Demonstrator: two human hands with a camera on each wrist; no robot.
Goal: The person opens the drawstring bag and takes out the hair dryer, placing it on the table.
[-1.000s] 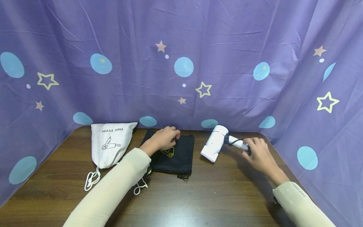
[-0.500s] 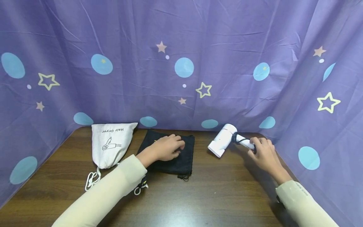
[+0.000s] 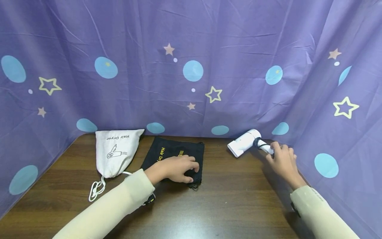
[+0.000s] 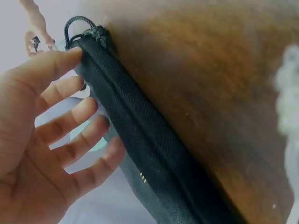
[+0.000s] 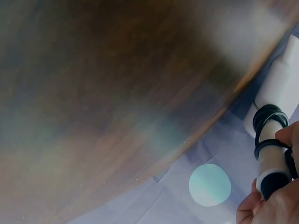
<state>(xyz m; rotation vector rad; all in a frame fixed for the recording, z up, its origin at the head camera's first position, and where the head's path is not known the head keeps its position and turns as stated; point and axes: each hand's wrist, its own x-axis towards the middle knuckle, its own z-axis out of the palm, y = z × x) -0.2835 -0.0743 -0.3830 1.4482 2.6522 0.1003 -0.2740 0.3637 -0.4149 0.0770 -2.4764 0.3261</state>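
Observation:
In the head view, a white hair dryer [image 3: 244,143] with its dark cord wound round the handle is at the back right of the table. My right hand [image 3: 284,162] grips the handle's end; the right wrist view shows fingers and thumb round the handle [image 5: 272,158]. A black drawstring bag [image 3: 171,146] with yellow "Hair Dryer" print lies flat at the middle back. Over its front right part is my left hand [image 3: 180,169], fingers spread and loosely bent, hiding part of the print. In the left wrist view the thumb and fingers are close to the black bag [image 4: 140,126]; contact is unclear.
A white drawstring bag [image 3: 114,161] printed "Hair Dryer" lies at the left of the wooden table [image 3: 209,212], its white cord [image 3: 96,190] trailing forward. A purple curtain [image 3: 244,109] with stars and dots hangs along the back and sides.
The hair dryer has moved right and slightly back in my right hand, its head turning. My left hand has moved forward across the black bag towards its near right corner, uncovering more print.

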